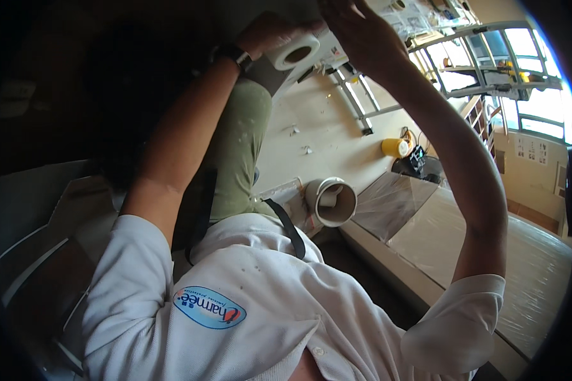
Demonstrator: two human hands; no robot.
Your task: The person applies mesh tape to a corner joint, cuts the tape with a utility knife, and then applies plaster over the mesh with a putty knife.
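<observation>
Near the top edge, my left hand (270, 37), with a dark watch on its wrist, is closed at a white roll (279, 58) with a hollow core. The roll hangs just below the fingers, which are partly lost in shadow. To its right, my right hand (367, 39) is raised with its fingers stretched out, some cut off by the top edge. Nothing shows in its grasp. A pale surface lies behind both hands; whether the right fingers touch it, I cannot tell.
Beside my knee stands a pale bucket (323, 206) with something white inside. Plastic film covers a long, low block (470, 254) at the right. Farther off are a metal ladder (364, 117), a yellow container (395, 148) and metal frames before bright windows. Small scraps lie on the floor.
</observation>
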